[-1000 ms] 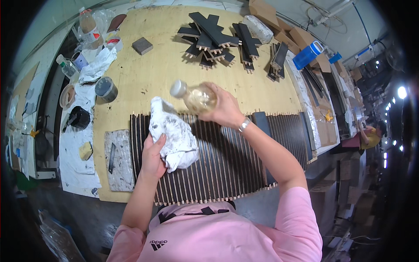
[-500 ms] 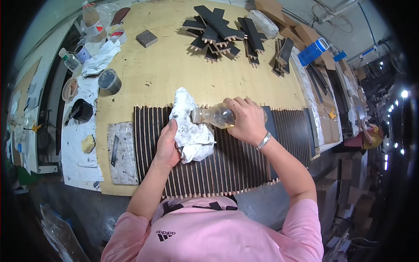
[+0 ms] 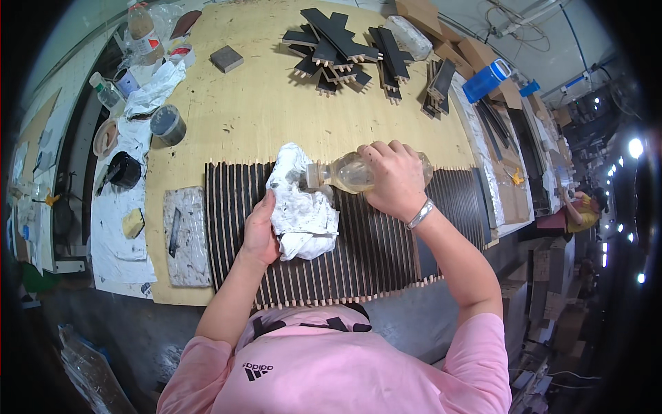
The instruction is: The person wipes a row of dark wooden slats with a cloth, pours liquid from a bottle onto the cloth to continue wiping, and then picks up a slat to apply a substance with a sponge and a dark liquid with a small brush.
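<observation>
My left hand (image 3: 261,231) grips a white cloth (image 3: 303,224) with dark smudges, its thumb along the cloth's left edge and the other fingers hidden beneath. Wrapped round a clear plastic bottle (image 3: 352,172) is my right hand (image 3: 396,181), with a silver bangle at the wrist. The bottle lies nearly level, holding a pale yellowish liquid, and its mouth meets the cloth's upper right part. Whether liquid is flowing out cannot be made out. Both hands are above a row of black wooden strips (image 3: 345,255) with light dowel pegs at their ends, laid side by side.
Stacked black pegged pieces (image 3: 338,41) lie at the back, near a small dark block (image 3: 226,59). On the left stand a grey tub (image 3: 167,125), a black pot (image 3: 124,170) and a yellow sponge (image 3: 133,223). A blue jug (image 3: 486,81) stands back right. Another person (image 3: 583,211) is far right.
The bottle has turned closer to level, and my right hand has shifted slightly with it. My left hand keeps hold of the cloth. The whole view has moved a little.
</observation>
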The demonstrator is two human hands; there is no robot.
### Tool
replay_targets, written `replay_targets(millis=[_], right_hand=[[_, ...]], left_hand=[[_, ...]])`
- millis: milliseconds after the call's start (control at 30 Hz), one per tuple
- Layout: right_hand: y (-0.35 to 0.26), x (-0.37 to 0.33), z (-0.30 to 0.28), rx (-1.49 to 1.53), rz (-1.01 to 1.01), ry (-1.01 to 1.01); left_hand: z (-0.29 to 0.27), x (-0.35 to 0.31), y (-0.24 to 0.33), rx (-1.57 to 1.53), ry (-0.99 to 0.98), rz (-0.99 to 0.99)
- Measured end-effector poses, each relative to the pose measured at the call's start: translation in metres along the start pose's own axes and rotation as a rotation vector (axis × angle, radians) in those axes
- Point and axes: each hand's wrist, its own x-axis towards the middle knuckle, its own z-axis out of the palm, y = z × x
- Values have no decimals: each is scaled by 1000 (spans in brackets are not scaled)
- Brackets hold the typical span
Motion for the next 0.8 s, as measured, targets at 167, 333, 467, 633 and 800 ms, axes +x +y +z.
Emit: replay_targets(millis=[167,333,467,633,800], right_hand=[[0,-4,-6,-29,-4,-54],[-8,-1,-10,12,35,-97],[-3,8,4,118,10,-19],[-10,38,35,428,166,-50],[-18,97,105,851,327,196]], left_hand=[[-6,-2,-2,16,-12,-18],[-8,-6,1,9,-23,-24],[-7,-11,6,42,15,-5],[-7,-23,18,19,8,8],[-8,-50,34,27,90,103]])
